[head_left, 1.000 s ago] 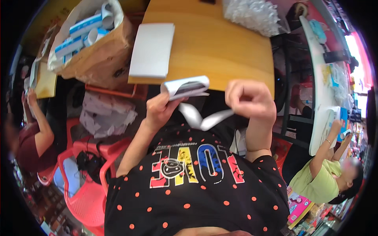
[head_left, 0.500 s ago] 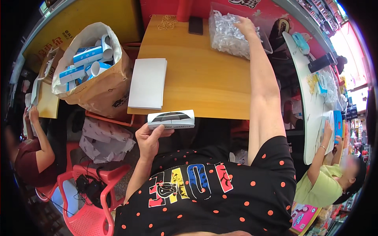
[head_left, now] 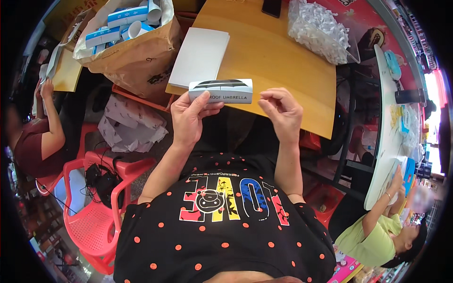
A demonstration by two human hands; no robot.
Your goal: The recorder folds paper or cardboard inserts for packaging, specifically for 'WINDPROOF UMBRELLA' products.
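One small white box (head_left: 221,91) is pinched at its left end by the left hand (head_left: 189,117), long axis running sideways toward the right hand (head_left: 282,112), whose fingertips are held together, empty, just off the box's right end.

The left hand (head_left: 191,118) grips a small white carton (head_left: 221,91) by its near-left end, thumb on the printed face, fingers behind it. The right hand (head_left: 282,111) hovers just right of the carton, fingers curled and pinched together, not touching it as far as can be seen. Beyond both hands lies a wooden table (head_left: 283,70); on it, just past the left hand, rests a stack of flat white sheets (head_left: 200,56). Further out from the right hand sits a clear bag of white pieces (head_left: 318,30). Left of the left hand stands a brown paper sack (head_left: 137,52) holding blue-and-white boxes. A red plastic chair (head_left: 94,212) stands below the left forearm.
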